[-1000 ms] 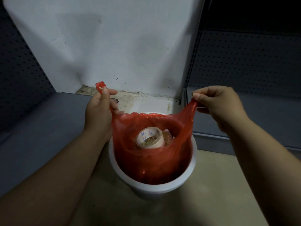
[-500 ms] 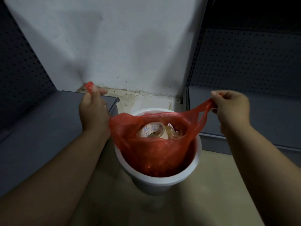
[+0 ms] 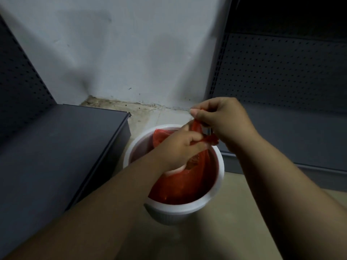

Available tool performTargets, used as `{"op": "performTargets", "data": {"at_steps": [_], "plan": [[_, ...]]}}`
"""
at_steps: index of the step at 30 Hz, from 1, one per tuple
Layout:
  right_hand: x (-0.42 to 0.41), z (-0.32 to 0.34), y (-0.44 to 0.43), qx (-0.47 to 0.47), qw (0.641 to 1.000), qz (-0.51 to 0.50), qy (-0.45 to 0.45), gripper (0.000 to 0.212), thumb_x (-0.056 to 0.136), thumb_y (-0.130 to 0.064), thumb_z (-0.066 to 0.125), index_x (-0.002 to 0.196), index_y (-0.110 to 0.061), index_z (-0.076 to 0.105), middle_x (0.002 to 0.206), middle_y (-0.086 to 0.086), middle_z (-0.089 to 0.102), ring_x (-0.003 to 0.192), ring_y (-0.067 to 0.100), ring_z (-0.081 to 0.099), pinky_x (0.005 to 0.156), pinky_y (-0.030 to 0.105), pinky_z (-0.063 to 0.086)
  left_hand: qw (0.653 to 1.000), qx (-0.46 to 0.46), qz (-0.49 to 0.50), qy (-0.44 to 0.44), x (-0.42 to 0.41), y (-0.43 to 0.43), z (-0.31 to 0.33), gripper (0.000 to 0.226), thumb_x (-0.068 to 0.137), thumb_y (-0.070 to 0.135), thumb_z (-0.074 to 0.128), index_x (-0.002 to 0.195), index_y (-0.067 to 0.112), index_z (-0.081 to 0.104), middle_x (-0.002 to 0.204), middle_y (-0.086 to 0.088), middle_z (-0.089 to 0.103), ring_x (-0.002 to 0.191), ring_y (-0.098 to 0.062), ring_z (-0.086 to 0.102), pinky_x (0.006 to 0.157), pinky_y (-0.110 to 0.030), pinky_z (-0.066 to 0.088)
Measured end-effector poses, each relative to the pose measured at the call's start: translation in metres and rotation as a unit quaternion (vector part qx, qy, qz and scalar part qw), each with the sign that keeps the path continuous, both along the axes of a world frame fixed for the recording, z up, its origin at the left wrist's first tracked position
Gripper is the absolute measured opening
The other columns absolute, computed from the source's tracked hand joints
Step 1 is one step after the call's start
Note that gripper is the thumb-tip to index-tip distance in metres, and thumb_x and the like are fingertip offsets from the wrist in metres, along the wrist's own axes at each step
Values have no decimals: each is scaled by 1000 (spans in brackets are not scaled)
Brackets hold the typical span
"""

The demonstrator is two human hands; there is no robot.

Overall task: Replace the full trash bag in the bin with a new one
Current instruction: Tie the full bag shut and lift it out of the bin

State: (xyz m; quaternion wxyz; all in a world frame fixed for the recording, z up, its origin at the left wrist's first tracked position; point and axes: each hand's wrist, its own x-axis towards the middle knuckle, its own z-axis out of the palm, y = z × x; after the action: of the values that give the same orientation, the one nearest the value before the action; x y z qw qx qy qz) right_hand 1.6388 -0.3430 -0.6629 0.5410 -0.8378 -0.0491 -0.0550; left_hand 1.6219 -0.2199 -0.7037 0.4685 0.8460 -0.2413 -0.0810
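A white round bin (image 3: 180, 211) stands on the floor between two dark shelf units. Inside it sits a red plastic trash bag (image 3: 180, 186), its body filling the bin. My left hand (image 3: 180, 147) and my right hand (image 3: 223, 121) meet above the bin's far side, each closed on one of the bag's handles (image 3: 212, 140). The handles are drawn together and cross between my fingers. My left hand and forearm hide the bag's mouth and most of its contents; a pale patch shows just under my left hand.
A dark grey shelf base (image 3: 56, 151) lies close on the left of the bin, another shelf base (image 3: 300, 139) on the right, both with perforated back panels. A white wall (image 3: 122, 53) rises behind. Beige floor (image 3: 216, 241) lies in front of the bin.
My hands were wide apart, holding the bag's handles stretched open above the bin. They have come together over the bin, bringing the handles across each other and closing the bag's mouth.
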Motion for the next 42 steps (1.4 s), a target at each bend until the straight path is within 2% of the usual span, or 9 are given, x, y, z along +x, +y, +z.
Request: {"op": "performTargets", "data": {"at_steps": [5,9,15,19,23,26,33,37,42], "plan": [[1,-6,-1,13,999,40,0,5,86,-20,67,82,-17,71,75,0,69,65,7,60,65,25,51,993,-70,92,37,10,4,-5,27,91,23,55,65,27,60,44,11,53,42,6,48,50,-11,36],[5,-14,-8,-74,996,40,10,22,83,-24,71,100,-11,71,96,6,73,88,18,68,84,33,53,990,-52,129,36,17,13,-9,21,93,24,53,80,18,69,63,10,68,43,0,48,51,-16,41],[8,-23,-2,-73,997,15,17,8,85,-15,68,78,-12,70,72,3,67,64,10,58,63,22,47,991,-20,127,32,21,20,-12,16,91,26,55,87,18,68,71,12,68,45,1,49,56,-15,43],[16,-43,-3,49,993,-105,26,21,92,-17,59,72,-13,66,64,-1,61,61,12,54,68,34,49,980,-89,156,80,19,30,-18,25,94,22,49,72,24,62,49,11,58,47,-2,47,56,-15,40],[2,-67,6,233,949,114,180,20,97,-30,49,101,-19,65,88,-9,74,84,4,70,74,19,56,956,-156,226,101,22,33,-22,26,94,18,50,73,22,65,49,10,56,52,-8,45,59,-22,40],[-3,-83,8,52,956,237,165,32,88,-23,63,117,-35,54,104,-18,66,91,-7,63,96,21,48,960,-131,235,80,25,32,-23,16,91,17,56,84,21,70,56,11,61,47,-2,48,56,-17,43],[5,-78,10,-195,969,132,75,11,80,-12,72,91,-10,71,84,0,68,80,14,60,76,26,44,961,142,220,-90,24,35,-16,17,86,20,62,98,15,73,94,-4,72,82,-18,62,73,-18,38],[6,-77,2,-255,960,101,51,7,80,-10,68,85,-12,73,90,3,72,87,18,63,79,29,47,941,320,76,-78,25,36,-6,31,92,20,50,64,11,61,70,-5,59,68,-18,53,63,-22,31],[-2,-82,-2,-302,941,99,-114,26,80,-17,69,104,-12,63,106,4,64,102,21,54,81,27,39,971,113,134,160,25,36,-1,40,90,24,52,50,17,52,55,0,52,60,-16,50,68,-29,41]]}}
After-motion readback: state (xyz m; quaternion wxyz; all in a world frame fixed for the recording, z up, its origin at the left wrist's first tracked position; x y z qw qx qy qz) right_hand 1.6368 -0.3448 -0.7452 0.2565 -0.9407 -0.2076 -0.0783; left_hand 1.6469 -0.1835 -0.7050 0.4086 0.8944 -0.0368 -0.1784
